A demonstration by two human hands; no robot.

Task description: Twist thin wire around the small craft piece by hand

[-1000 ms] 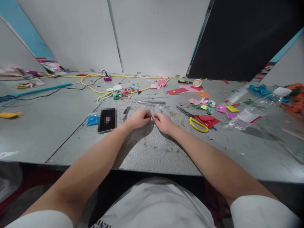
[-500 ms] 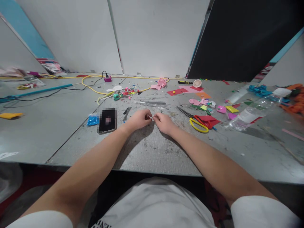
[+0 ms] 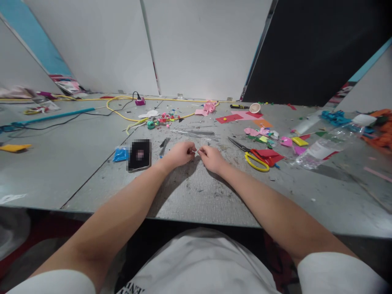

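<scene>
Grey worktable [image 3: 196,196], scuffed and strewn with scraps, carrying both forearms stretched out across it. Clear plastic bottle [image 3: 327,147], lying on its side, well off to the right of the fingers. Dark phone [image 3: 139,154], flat on the table, near the left of the left hand's knuckles, with a blue packet [image 3: 120,154] just beside it on the far side from the hands. Yellow-handled scissors [image 3: 249,155], lying near the right of the right hand, touching a red folded paper [image 3: 268,155]. Bundle of thin silver wires [image 3: 194,133], lying just beyond the fingertips. Left hand [image 3: 179,153] and right hand [image 3: 211,158], both resting on the table, curled, fingertips meeting. Small silvery piece [image 3: 196,151], pinched between the thumb and forefinger of each hand, in the narrow gap where the two hands meet; too small to tell its exact shape.
</scene>
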